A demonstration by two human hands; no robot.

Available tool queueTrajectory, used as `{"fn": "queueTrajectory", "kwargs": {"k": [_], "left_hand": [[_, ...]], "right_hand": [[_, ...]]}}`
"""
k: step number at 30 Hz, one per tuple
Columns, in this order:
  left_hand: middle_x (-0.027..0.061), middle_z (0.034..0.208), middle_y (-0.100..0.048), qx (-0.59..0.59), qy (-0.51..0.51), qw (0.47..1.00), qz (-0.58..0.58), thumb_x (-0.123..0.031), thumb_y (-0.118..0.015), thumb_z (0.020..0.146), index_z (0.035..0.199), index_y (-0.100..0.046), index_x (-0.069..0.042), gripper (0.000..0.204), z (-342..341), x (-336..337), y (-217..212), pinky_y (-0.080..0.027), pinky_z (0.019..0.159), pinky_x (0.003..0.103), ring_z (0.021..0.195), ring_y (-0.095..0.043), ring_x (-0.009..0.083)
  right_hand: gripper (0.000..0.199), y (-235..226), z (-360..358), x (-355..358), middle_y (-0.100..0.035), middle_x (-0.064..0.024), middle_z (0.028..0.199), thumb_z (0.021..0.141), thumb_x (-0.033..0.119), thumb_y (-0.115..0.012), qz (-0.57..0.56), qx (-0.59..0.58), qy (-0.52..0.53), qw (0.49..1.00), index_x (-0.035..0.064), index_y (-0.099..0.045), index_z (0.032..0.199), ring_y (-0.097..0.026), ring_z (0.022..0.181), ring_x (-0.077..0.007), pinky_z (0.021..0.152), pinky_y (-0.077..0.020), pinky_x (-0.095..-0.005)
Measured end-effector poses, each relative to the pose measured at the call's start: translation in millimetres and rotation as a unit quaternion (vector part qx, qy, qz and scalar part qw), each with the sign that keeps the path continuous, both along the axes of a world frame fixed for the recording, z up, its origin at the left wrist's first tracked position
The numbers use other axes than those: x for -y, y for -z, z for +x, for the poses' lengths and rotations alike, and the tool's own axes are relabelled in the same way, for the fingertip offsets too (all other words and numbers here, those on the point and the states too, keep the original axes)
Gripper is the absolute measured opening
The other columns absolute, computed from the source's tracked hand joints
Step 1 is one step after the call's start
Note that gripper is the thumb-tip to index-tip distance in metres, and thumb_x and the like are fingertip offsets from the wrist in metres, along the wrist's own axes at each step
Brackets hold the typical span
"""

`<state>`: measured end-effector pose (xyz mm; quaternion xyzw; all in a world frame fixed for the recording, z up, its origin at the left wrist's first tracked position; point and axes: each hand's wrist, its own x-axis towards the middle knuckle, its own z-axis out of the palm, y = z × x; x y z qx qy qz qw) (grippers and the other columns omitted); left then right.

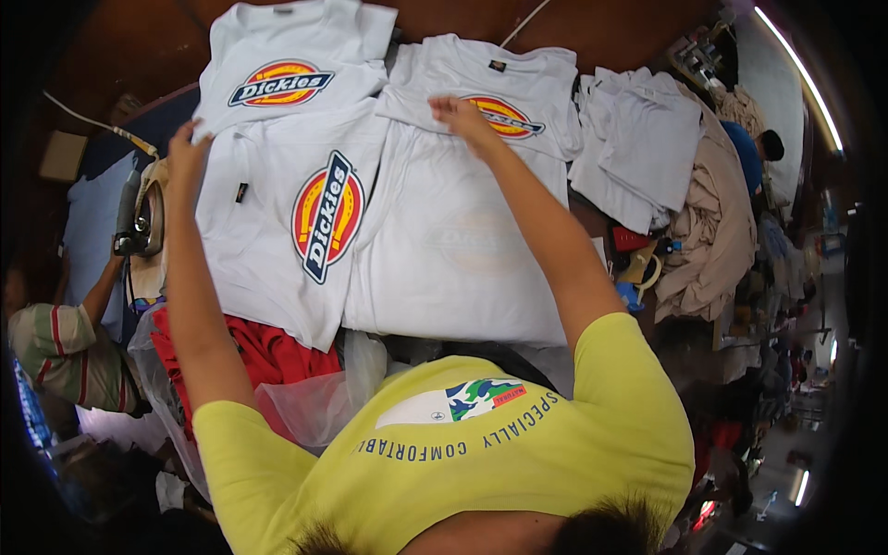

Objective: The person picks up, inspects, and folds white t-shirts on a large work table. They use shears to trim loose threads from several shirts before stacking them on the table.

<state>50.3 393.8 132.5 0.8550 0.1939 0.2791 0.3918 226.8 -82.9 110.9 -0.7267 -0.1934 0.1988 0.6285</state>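
Several white T-shirts with a red, yellow and dark blue chest print lie before me. My left hand is at the left edge of the shirts, beside the upper T-shirt and the T-shirt turned sideways. Its thumb and finger are apart at the cloth. My right hand is over the folded T-shirt at the upper right, with fingers spread and partly in front of its print. Below that hand lies a smooth white T-shirt, its print showing only faintly through the cloth.
An iron stands at the left, near another person's arm. Folded white garments and beige cloth are piled at the right, with a tape roll nearby. Red cloth in clear plastic lies close to my body.
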Motion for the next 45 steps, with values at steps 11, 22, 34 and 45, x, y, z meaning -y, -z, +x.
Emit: {"fn": "queueTrajectory", "kwargs": {"k": [11,22,34,45], "left_hand": [[0.0075,0.100,-0.054,-0.156,0.103,0.948,0.258,-0.013,-0.067,0.073,0.094,-0.059,-0.007,0.024,-100.9,323.5,81.1,-0.044,0.072,0.041,0.093,-0.050,0.0278],[0.0091,0.077,-0.060,-0.026,0.079,0.971,0.223,-0.004,-0.068,0.072,0.080,-0.058,-0.005,0.013,-130.4,347.1,25.7,-0.045,0.062,0.032,0.069,-0.058,0.0194],[0.0027,0.076,-0.057,0.049,0.062,0.996,-0.035,-0.005,-0.060,0.085,0.099,-0.055,0.004,0.017,-213.1,302.5,-70.3,-0.040,0.059,0.020,0.065,-0.049,0.0062],[0.0144,0.109,-0.059,0.229,0.169,0.958,-0.022,-0.018,-0.068,0.081,0.115,-0.053,0.003,0.043,38.1,241.6,-120.5,-0.048,0.081,0.027,0.097,-0.060,0.0205]], "right_hand": [[0.035,89.2,-156.3,276.3,-0.053,-0.0106,0.116,0.076,0.012,-0.064,-0.469,0.275,0.244,0.803,0.0126,-0.057,0.110,-0.049,0.106,-0.0337,0.087,-0.0424,-0.0417],[0.018,50.9,-184.5,308.9,-0.062,-0.0081,0.082,0.067,0.015,-0.071,-0.432,0.316,0.311,0.786,0.0073,-0.063,0.082,-0.057,0.082,-0.0328,0.074,-0.0449,-0.0389],[0.021,-69.2,-255.6,364.1,-0.058,0.0013,0.075,0.073,0.004,-0.071,-0.022,0.082,0.384,0.919,0.0009,-0.064,0.093,-0.046,0.061,-0.0052,0.056,-0.0375,-0.0179],[0.034,-79.5,-38.4,326.4,-0.060,-0.0095,0.100,0.080,0.010,-0.065,0.041,0.365,0.369,0.854,0.0010,-0.056,0.112,-0.060,0.090,-0.0190,0.077,-0.0474,-0.0261]]}}
